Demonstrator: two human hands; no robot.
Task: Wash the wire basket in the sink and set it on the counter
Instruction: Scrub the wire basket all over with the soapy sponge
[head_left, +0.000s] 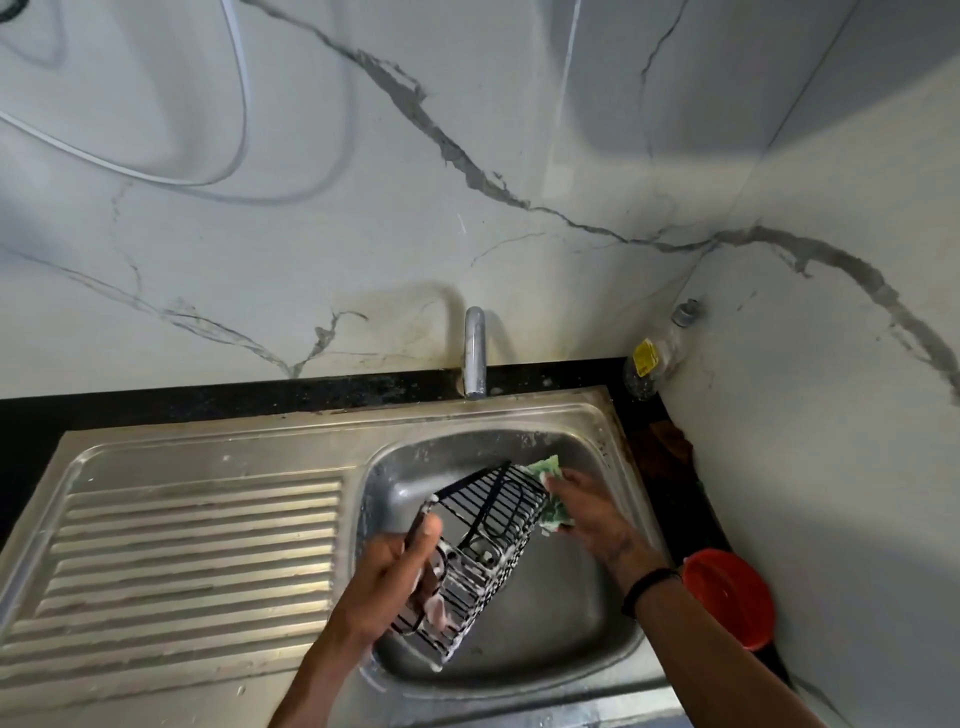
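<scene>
while left hand (387, 574) clasps wire basket (483, 540), right hand (582, 512) pinches sponge (550, 499).

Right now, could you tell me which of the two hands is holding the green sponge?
The right hand, the one with the black wristband, presses the green sponge against the far end of the wire basket. The left hand grips the basket's near, soapy end instead.

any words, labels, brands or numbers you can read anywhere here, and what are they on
None can be read.
Yellow label on the clear bottle in the back corner: it carries print, but too small and blurred to read.
Wire basket, green sponge, tap, sink and red bowl: no text visible.
</scene>
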